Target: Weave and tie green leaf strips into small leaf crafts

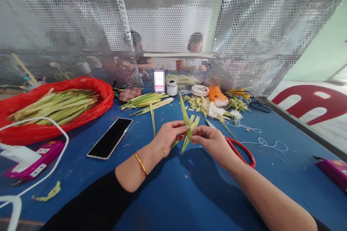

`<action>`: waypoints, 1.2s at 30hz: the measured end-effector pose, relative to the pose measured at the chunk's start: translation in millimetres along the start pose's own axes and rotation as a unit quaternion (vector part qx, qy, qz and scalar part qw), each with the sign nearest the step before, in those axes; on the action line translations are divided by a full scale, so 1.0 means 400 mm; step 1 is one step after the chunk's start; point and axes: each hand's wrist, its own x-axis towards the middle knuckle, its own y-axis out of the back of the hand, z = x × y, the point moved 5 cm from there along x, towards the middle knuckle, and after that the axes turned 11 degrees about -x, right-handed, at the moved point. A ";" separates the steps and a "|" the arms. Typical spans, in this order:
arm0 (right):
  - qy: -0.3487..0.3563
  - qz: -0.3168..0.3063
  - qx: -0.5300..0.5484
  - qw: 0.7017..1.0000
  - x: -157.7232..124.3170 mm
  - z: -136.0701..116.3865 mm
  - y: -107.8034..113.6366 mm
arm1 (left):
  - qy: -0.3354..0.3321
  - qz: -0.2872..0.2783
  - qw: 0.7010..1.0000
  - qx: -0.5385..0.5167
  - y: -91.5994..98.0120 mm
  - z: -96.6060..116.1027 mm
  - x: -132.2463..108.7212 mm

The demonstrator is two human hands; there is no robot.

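Several green leaf strips [185,112], crossed or woven into a small bundle, are held above the blue table. My left hand [171,135] pinches the bundle from the left, thumb and fingers closed on it. From the right, my right hand [209,140] grips the same strips between thumb and forefinger. How the strips cross between the fingertips is partly hidden. Scissors with red handles [244,155] lie beside and partly under my right hand. A single loose strip [152,120] lies just beyond my left hand.
A red plastic bag [89,121] full of leaf strips stands left, near a black phone [110,139] and a purple power strip [36,160]. Behind are a strip pile [146,101], tape roll [200,90], scraps [203,106] and a perforated metal screen [173,18]. White string [267,143] lies right.
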 end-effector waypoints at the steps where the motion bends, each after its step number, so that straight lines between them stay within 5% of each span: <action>1: -0.011 0.000 0.016 1.000 -0.002 0.002 -0.002 | -0.005 -0.001 1.000 -0.001 -0.002 0.000 -0.001; 10: -0.023 0.007 0.032 0.999 -0.004 -0.001 0.009 | -0.056 -0.030 0.996 0.066 -0.019 0.002 -0.010; 19: -0.037 0.024 0.053 0.998 0.002 0.012 0.012 | -0.032 -0.098 0.990 0.094 -0.032 -0.003 -0.014; 27: -0.104 -0.074 0.215 0.968 -0.010 0.016 -0.007 | -0.008 -0.109 0.993 0.046 -0.028 -0.006 -0.007; 36: -0.134 -0.109 0.272 0.947 -0.012 0.024 -0.020 | -0.007 -0.100 0.994 0.048 -0.028 -0.008 -0.005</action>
